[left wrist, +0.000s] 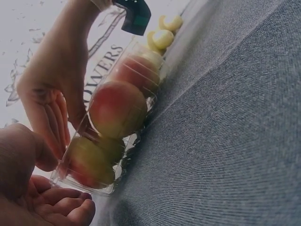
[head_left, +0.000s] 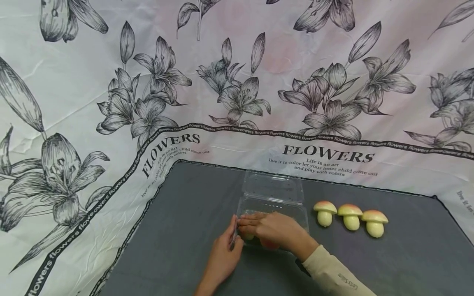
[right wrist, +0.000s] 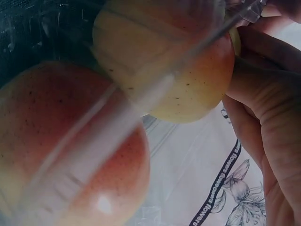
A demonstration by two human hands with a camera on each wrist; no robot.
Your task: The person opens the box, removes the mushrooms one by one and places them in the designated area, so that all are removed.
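Observation:
A clear plastic clamshell container point(head_left: 275, 202) lies on the dark table, its lid point(head_left: 272, 187) folded back away from me. My left hand point(head_left: 226, 250) pinches the container's left end, thumb on one side of the wall and fingers below. Over that same end, my right hand point(head_left: 275, 230) reaches in, its thumb and fingers around a red-and-yellow apple point(left wrist: 89, 162). More apples sit along the container, among them a redder one point(left wrist: 120, 108) in the middle. Seen close through the plastic in the right wrist view, a speckled apple point(right wrist: 75, 141) lies near the held one.
Three yellow mushroom-shaped pieces with reddish caps stand in a row right of the container, the middle mushroom point(head_left: 350, 216) among them. A white cloth point(head_left: 240, 152) printed with flowers and lettering rises behind and left of the grey table surface point(head_left: 177, 230).

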